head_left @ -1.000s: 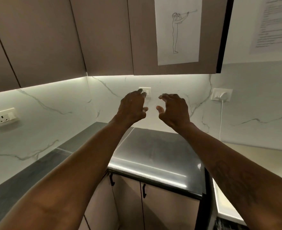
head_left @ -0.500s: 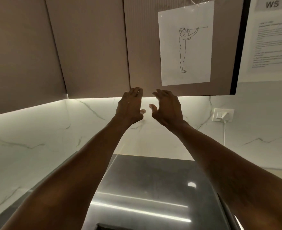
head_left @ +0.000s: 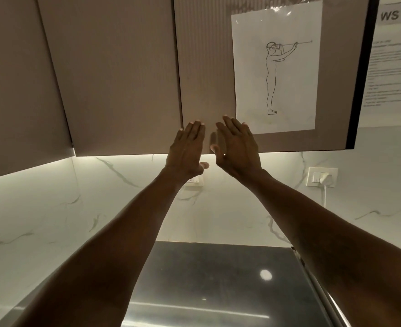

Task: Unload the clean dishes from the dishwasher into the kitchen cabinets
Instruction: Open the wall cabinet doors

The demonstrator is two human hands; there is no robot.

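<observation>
- Fingers (head_left: 194, 132) straight and empty on my left hand (head_left: 187, 151) and right hand (head_left: 238, 151), at twelve o'clock.
- I should hook the ribbed taupe cabinet door (head_left: 206, 67) under its lower edge, pulling evenly.

A: We see a dim, warm kitchen — the one strong light is a strip under the cabinets (head_left: 124, 90), washing the wall (head_left: 53, 208) white.
B: We also get glare on the counter (head_left: 206, 274): a round spot and long streaks. Our arms (head_left: 124, 244) look dark, straight lines bow at the edges — and the right-hand notice (head_left: 390, 67) is blurred.
</observation>
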